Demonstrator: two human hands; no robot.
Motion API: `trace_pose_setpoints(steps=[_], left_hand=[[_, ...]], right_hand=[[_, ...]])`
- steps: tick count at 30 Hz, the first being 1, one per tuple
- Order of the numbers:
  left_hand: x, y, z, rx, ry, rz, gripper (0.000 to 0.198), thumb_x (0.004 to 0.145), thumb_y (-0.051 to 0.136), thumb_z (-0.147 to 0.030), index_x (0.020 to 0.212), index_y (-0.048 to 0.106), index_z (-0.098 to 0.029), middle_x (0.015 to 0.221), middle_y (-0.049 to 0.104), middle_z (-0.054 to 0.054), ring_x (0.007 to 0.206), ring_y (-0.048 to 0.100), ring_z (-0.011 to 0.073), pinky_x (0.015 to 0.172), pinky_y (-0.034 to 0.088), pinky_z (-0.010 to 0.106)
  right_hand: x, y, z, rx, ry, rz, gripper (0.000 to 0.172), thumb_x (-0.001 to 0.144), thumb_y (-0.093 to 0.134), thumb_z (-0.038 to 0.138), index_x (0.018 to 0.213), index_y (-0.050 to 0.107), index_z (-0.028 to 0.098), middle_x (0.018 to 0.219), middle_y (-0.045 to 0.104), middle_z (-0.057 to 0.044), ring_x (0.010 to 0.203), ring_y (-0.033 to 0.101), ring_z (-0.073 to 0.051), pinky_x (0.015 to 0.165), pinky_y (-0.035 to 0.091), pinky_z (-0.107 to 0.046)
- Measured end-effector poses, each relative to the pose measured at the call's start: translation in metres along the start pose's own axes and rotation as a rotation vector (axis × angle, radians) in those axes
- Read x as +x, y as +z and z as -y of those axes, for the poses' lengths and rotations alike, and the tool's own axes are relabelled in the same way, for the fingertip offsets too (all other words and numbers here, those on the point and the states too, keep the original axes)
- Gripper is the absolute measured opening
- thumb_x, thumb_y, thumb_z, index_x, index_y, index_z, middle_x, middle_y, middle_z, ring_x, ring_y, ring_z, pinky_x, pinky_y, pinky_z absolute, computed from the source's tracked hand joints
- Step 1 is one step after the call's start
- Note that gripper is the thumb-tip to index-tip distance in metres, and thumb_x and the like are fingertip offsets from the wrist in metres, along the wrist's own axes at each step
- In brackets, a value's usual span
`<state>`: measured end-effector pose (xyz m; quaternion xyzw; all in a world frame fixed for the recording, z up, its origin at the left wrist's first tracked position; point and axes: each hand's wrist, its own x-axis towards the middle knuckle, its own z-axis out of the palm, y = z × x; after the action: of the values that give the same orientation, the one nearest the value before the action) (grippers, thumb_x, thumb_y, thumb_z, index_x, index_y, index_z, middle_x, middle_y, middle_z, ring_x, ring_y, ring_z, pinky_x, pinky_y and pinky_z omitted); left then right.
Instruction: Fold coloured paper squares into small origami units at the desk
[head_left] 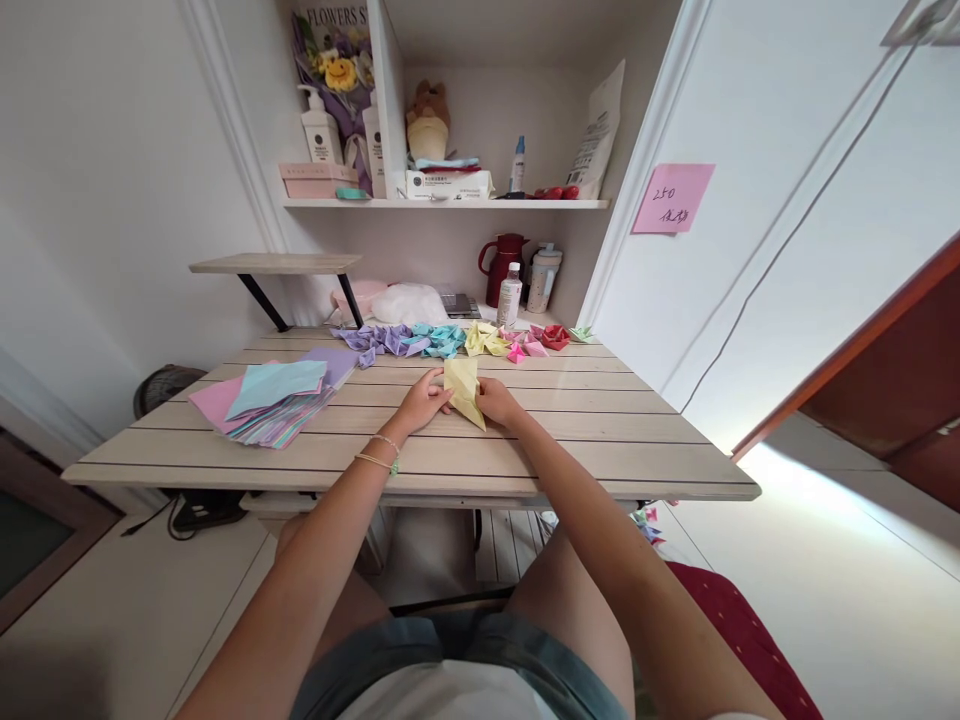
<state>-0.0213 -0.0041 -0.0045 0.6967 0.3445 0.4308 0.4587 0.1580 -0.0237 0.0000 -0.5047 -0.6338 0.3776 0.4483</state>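
Note:
A folded pale yellow paper (463, 388) lies on the light wooden table (585, 440) in front of me. My left hand (422, 400) pinches its left edge, fingers closed on the paper. My right hand (495, 400) grips the right edge, fingers pressed together on it. A thin bracelet circles my left wrist. Behind the paper runs a row of finished folded paper pieces (457, 340) in purple, blue, yellow, pink and red.
A stack of coloured paper sheets (274, 398) lies at the table's left. At the back stand a red jug (504, 268), a small bottle (510, 294) and a cup (543, 278). Shelves above hold bottles and a plush toy. A red seat (739, 625) is at lower right.

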Motion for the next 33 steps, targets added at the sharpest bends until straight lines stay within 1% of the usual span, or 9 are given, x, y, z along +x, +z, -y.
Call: trace_pose_setpoints(steps=[2,4,8,12,17,22,25,29,33], left_hand=[[-0.0009,0.0008,-0.0011,0.026,0.011,0.023,0.059,0.073,0.066,-0.035,0.124,0.044,-0.014,0.060,0.064,-0.001,0.053,0.062,0.0151,0.059,0.048,0.027],[-0.0017,0.0013,-0.0024,0.044,0.015,0.047,0.057,0.074,0.065,-0.035,0.123,0.044,-0.014,0.061,0.065,0.000,0.054,0.062,0.0151,0.060,0.048,0.027],[-0.0027,0.0013,-0.0035,0.070,0.019,0.084,0.054,0.076,0.062,-0.036,0.121,0.045,-0.013,0.062,0.064,0.000,0.058,0.062,0.0149,0.063,0.049,0.028],[-0.0028,0.0011,-0.0018,0.096,0.024,0.082,0.054,0.077,0.061,-0.035,0.122,0.044,-0.012,0.063,0.064,0.000,0.059,0.062,0.0148,0.064,0.049,0.028],[-0.0024,0.0009,0.0003,0.107,0.032,0.087,0.055,0.077,0.061,-0.035,0.123,0.043,-0.011,0.063,0.064,0.001,0.059,0.062,0.0151,0.064,0.049,0.029],[-0.0028,0.0007,-0.0002,0.130,0.036,0.101,0.051,0.078,0.059,-0.035,0.121,0.044,-0.011,0.064,0.064,0.001,0.061,0.062,0.0154,0.065,0.049,0.029],[-0.0031,0.0006,0.0002,0.148,0.053,0.113,0.048,0.079,0.057,-0.035,0.119,0.046,-0.012,0.065,0.064,0.002,0.062,0.062,0.0159,0.065,0.049,0.029],[-0.0023,0.0005,0.0026,0.196,0.075,0.134,0.047,0.079,0.057,-0.034,0.118,0.049,-0.011,0.065,0.064,0.003,0.064,0.063,0.0177,0.065,0.048,0.029],[-0.0022,0.0006,0.0037,0.265,0.095,0.136,0.046,0.080,0.055,-0.034,0.119,0.050,-0.011,0.070,0.066,0.005,0.066,0.063,0.0187,0.065,0.047,0.029]], right_hand=[[-0.0017,0.0003,0.0011,-0.158,-0.082,0.008,0.008,0.063,0.061,0.016,0.067,0.068,0.017,0.068,0.067,-0.002,0.066,0.055,-0.018,0.059,0.041,-0.025],[-0.0032,0.0003,0.0021,-0.272,-0.128,0.031,0.007,0.065,0.061,0.018,0.068,0.068,0.016,0.069,0.067,-0.003,0.066,0.055,-0.018,0.059,0.041,-0.025],[-0.0050,-0.0006,0.0042,-0.406,-0.140,0.065,0.014,0.070,0.060,0.024,0.073,0.069,0.014,0.074,0.069,-0.005,0.069,0.057,-0.019,0.061,0.042,-0.025],[-0.0052,-0.0010,0.0051,-0.481,-0.149,0.076,0.013,0.072,0.060,0.022,0.076,0.068,0.013,0.077,0.069,-0.006,0.071,0.057,-0.018,0.061,0.042,-0.023],[-0.0055,-0.0007,0.0053,-0.503,-0.163,0.082,0.014,0.074,0.059,0.022,0.079,0.069,0.013,0.080,0.070,-0.007,0.073,0.058,-0.019,0.062,0.043,-0.024],[-0.0056,-0.0007,0.0056,-0.494,-0.162,0.087,0.014,0.072,0.061,0.020,0.081,0.070,0.014,0.083,0.071,-0.007,0.075,0.060,-0.021,0.065,0.044,-0.025],[-0.0060,-0.0006,0.0048,-0.488,-0.163,0.088,0.013,0.072,0.060,0.020,0.078,0.069,0.014,0.080,0.070,-0.006,0.073,0.059,-0.020,0.063,0.043,-0.025],[-0.0074,-0.0004,0.0041,-0.509,-0.171,0.087,0.015,0.072,0.060,0.026,0.074,0.068,0.014,0.073,0.069,-0.005,0.068,0.057,-0.019,0.060,0.042,-0.024],[-0.0091,-0.0003,0.0054,-0.497,-0.198,0.104,0.016,0.071,0.061,0.029,0.075,0.068,0.014,0.074,0.069,-0.005,0.067,0.057,-0.018,0.060,0.041,-0.024]])
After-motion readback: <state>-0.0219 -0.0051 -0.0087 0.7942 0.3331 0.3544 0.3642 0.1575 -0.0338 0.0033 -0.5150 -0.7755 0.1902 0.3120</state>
